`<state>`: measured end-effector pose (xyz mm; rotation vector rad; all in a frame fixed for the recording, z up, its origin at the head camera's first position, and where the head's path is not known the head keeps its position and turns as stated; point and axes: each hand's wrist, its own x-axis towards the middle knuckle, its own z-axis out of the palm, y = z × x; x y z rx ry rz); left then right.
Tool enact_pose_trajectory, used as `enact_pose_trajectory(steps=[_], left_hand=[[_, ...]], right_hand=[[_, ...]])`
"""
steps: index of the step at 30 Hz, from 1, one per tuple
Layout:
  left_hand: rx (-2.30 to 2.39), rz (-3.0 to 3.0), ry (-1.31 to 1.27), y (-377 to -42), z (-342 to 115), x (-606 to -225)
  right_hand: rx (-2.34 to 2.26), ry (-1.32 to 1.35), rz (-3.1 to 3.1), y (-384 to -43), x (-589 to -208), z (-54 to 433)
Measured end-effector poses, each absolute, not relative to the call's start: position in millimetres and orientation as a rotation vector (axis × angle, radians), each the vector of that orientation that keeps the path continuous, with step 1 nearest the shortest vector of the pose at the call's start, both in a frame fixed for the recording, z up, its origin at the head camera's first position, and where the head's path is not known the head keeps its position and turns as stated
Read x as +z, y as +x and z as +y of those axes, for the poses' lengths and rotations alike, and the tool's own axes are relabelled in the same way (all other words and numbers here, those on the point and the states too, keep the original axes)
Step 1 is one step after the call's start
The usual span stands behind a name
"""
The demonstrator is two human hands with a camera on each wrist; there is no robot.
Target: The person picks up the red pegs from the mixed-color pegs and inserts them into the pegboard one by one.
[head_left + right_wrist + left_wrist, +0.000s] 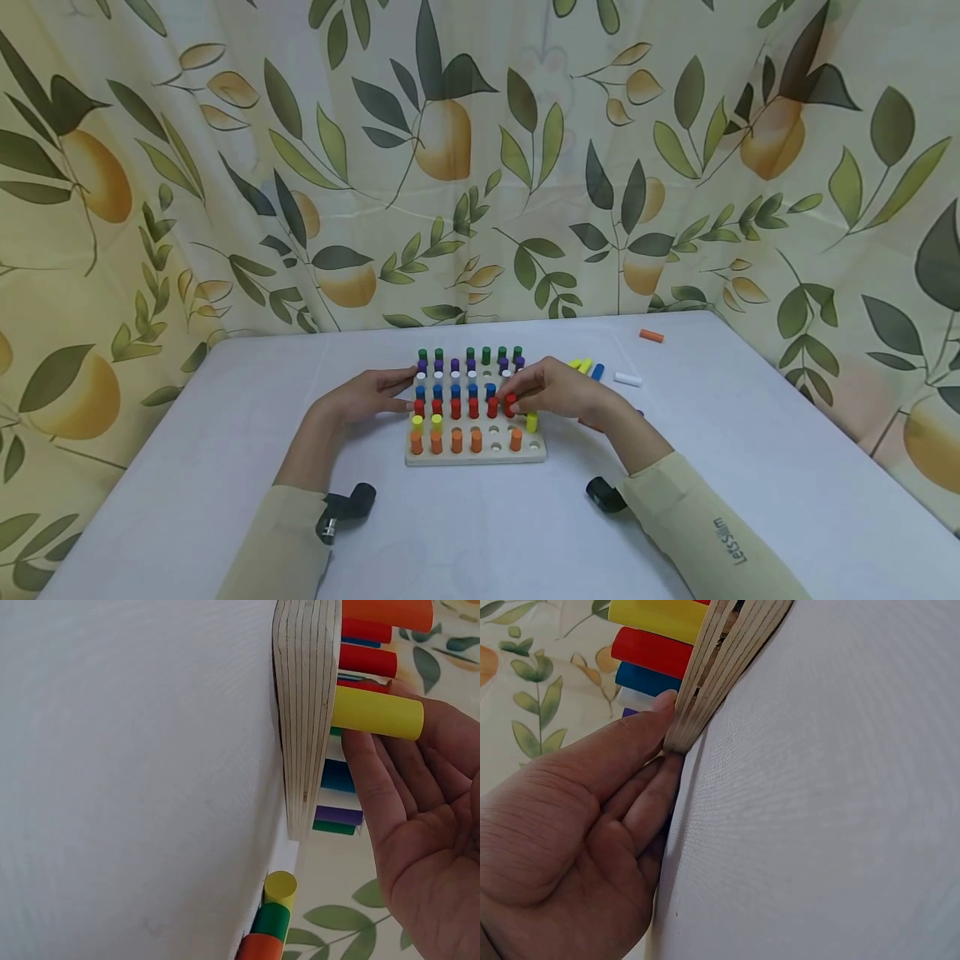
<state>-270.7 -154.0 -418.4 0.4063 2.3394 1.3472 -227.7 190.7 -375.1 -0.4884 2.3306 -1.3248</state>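
Observation:
A pale wooden pegboard (450, 460) lies on the table, with coloured pegs standing in its rows. My left hand (365, 393) rests along its left side; in the left wrist view, the thumb (626, 739) touches the board's layered edge (727, 667) beside the pegs. Over the right part of the red row, my right hand (558, 390) pinches a red peg (510, 406) between thumb and fingers. Fingers partly cover this peg in the right wrist view, where an upright yellow peg (379, 712) stands in front of the hand. Orange pegs (457, 440) occupy the nearest row.
Loose pegs lie right of the board: yellow ones (583, 366), a blue one (597, 372), a white one (627, 379) and, farther back, an orange one (652, 336). Low in the right wrist view is a loose green peg (271, 921). A leaf-patterned curtain (480, 208) hangs behind the table.

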Motion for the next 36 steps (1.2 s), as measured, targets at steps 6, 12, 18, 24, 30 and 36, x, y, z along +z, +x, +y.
enact_pose_trajectory(steps=[6, 12, 18, 24, 30, 36], left_hand=[[1.331, 2.352, 0.414, -271.9, -154.1, -418.2], [1.304, 2.372, 0.438, -272.5, -154.0, -417.2], [1.300, 2.375, 0.430, -272.2, -153.8, -417.7], [1.311, 2.365, 0.388, -270.2, -152.3, -416.5], [1.317, 2.364, 0.396, -270.2, -152.7, -416.7], [1.325, 2.362, 0.387, -270.9, -153.1, -417.8]], right_hand=[[-1.319, -0.473, 2.338, -228.2, -375.3, 191.3], [-1.338, -0.459, 2.326, -227.8, -375.2, 192.1], [-1.336, -0.475, 2.335, -226.8, -375.7, 192.2], [-1.334, -0.473, 2.337, -228.7, -377.6, 192.2], [-1.343, -0.477, 2.343, -229.9, -379.8, 191.9], [-1.343, -0.476, 2.349, -230.5, -380.2, 191.2]])
